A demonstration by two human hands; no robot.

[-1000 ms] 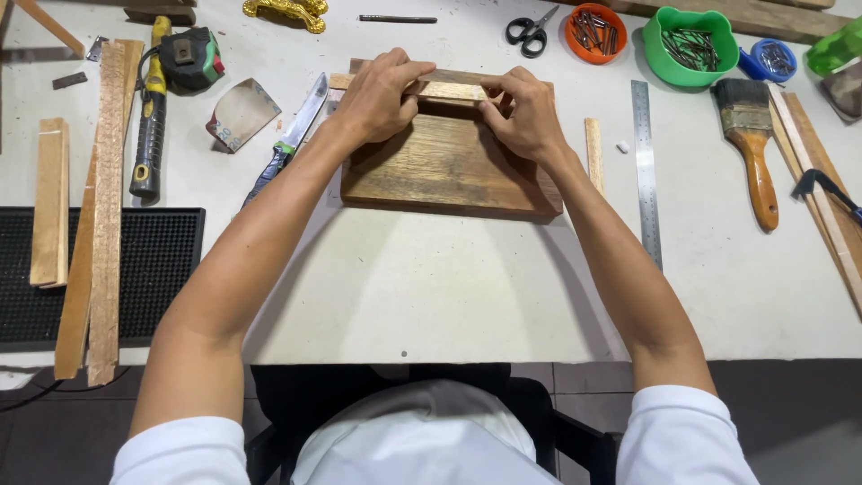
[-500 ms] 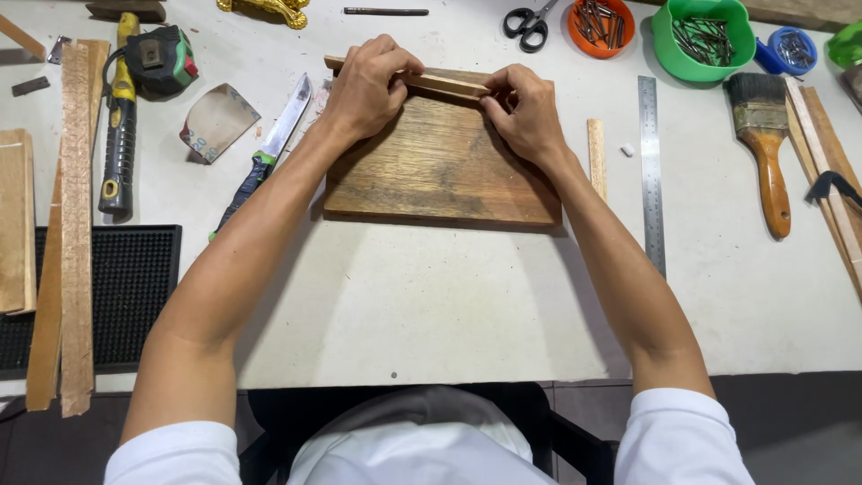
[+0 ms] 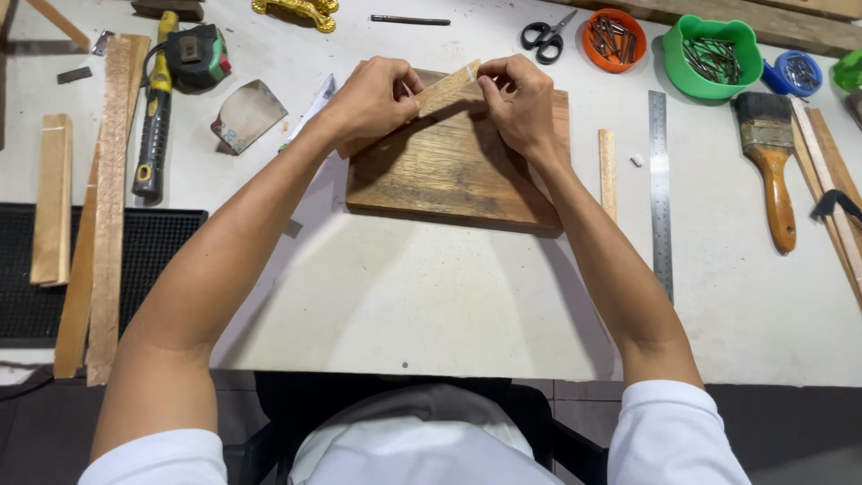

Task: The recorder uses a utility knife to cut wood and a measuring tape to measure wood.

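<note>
Head view, looking down on a pale worktable [image 3: 431,296]. Both hands are raised just over the far edge of a dark wooden board [image 3: 449,171] that lies flat at table centre. Between them is a thin light wood strip [image 3: 446,88], tilted so its right end sits higher than its left.

Left hand [image 3: 368,97]: fingers curled closed, pinching the lower left end of the strip between thumb and fingertips. Right hand [image 3: 521,99]: also closed in a pinch, thumb and forefinger on the upper right end of the strip, remaining fingers folded down toward the board. Whether the strip touches the board cannot be told; it appears held just above the board's far edge.

Right of the board: a short narrow wood slat [image 3: 608,172] lying lengthwise, then a steel ruler [image 3: 660,193] parallel to it, then a paintbrush [image 3: 772,162] with a wooden handle. Along the far edge: black-handled scissors [image 3: 545,34], an orange bowl [image 3: 614,40] and a green bowl [image 3: 710,56], both holding nails or screws.

Left of the board: a scrap of sandpaper [image 3: 246,115], a tape measure [image 3: 197,56], a yellow-and-black handled tool [image 3: 153,117]. Farther left, long wood strips [image 3: 108,207] lie partly over a black mat [image 3: 153,260].
</note>
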